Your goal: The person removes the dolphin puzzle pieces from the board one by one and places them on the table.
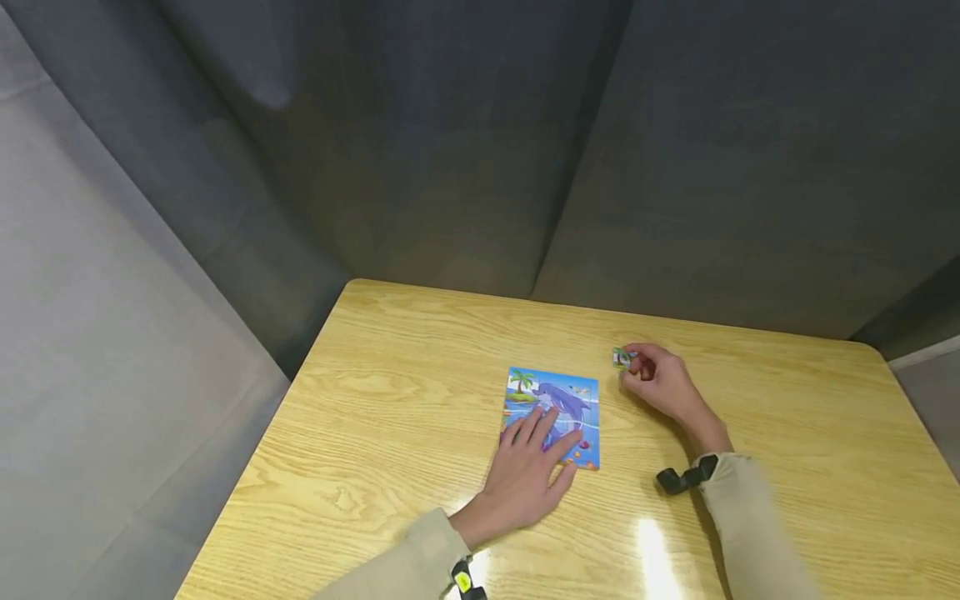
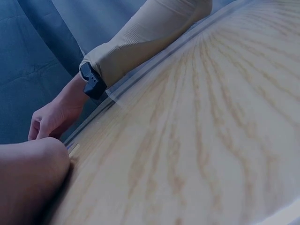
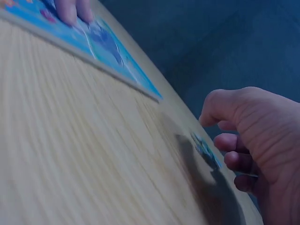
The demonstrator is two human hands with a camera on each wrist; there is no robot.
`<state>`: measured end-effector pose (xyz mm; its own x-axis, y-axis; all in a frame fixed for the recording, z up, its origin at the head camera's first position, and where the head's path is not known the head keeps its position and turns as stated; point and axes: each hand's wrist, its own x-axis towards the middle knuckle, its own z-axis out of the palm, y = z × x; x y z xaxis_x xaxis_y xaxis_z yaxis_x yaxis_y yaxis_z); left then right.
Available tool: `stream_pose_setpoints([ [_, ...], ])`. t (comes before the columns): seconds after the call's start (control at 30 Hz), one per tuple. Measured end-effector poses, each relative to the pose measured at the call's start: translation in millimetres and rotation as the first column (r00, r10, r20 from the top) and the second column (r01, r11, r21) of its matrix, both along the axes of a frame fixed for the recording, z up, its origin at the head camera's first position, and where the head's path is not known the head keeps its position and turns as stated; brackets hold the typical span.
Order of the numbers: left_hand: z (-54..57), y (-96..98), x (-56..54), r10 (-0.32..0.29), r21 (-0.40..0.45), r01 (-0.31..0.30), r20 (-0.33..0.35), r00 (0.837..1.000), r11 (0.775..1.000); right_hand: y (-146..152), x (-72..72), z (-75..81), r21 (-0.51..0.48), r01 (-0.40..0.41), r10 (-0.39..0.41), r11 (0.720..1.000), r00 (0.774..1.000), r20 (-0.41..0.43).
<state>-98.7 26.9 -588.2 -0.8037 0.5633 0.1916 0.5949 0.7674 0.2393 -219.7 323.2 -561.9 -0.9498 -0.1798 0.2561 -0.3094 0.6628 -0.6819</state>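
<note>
Beyond both hands, a dark curtain (image 1: 450,167) hung behind the worktop (image 1: 397,433), and a pale grey cloth (image 1: 97,333) hung well to the left hand's left. The left hand (image 1: 525,479) lay flat, fingers spread, on the dolphin puzzle (image 1: 591,429), covering its lower left part. The right hand (image 1: 663,379) held nothing visible, its fingers loosely bent beside a small picture piece (image 1: 619,357) just left of its fingertips; a black wrist camera (image 1: 684,477) sat at its wrist. From the head, piece and fingertips seemed to meet; the right wrist view showed thumb and fingers apart, with the piece on the wood near them. In the left wrist view, the left hand hid most of what lay past it. The worktop's far edge ran near, beyond the right hand; wood stretched wide to that hand's right and to the left hand's left
</note>
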Motion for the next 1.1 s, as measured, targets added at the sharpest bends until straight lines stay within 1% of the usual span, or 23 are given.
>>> stream_pose_setpoints([
  [0.2, -4.2, 0.8, -1.3, 0.004, -0.011, -0.004, -0.044, 0.999, 1.000, -19.5, 6.8, 3.8, 0.009, -0.050, 0.050, 0.999, 0.999, 0.017],
  [0.27, -4.8, 0.8, -1.6, 0.001, -0.013, -0.002, -0.047, 0.999, 1.000, -24.9, 8.9, 4.0, 0.012, -0.069, 0.069, 0.998, 0.997, 0.023],
  [0.4, -5.5, 0.6, -2.4, -0.005, -0.016, 0.005, -0.041, 0.999, 1.000, -36.6, 11.6, 3.5, 0.026, -0.110, 0.109, 0.994, 0.994, 0.024],
  [0.63, -2.2, -0.4, -3.3, -0.001, -0.029, 0.001, -0.024, 1.000, 1.000, -60.7, 14.0, 5.6, 0.045, -0.169, 0.167, 0.985, 0.985, 0.045],
  [0.83, 0.7, -0.6, -1.2, 0.001, -0.022, -0.002, -0.013, 1.000, 1.000, -76.8, 15.9, 8.7, 0.073, -0.204, 0.196, 0.976, 0.975, 0.103],
  [1.1, 1.9, -0.6, -0.5, 0.014, -0.031, -0.015, -0.012, 1.000, 0.999, -88.7, 12.6, 14.8, 0.114, -0.255, 0.239, 0.960, 0.961, 0.142],
])
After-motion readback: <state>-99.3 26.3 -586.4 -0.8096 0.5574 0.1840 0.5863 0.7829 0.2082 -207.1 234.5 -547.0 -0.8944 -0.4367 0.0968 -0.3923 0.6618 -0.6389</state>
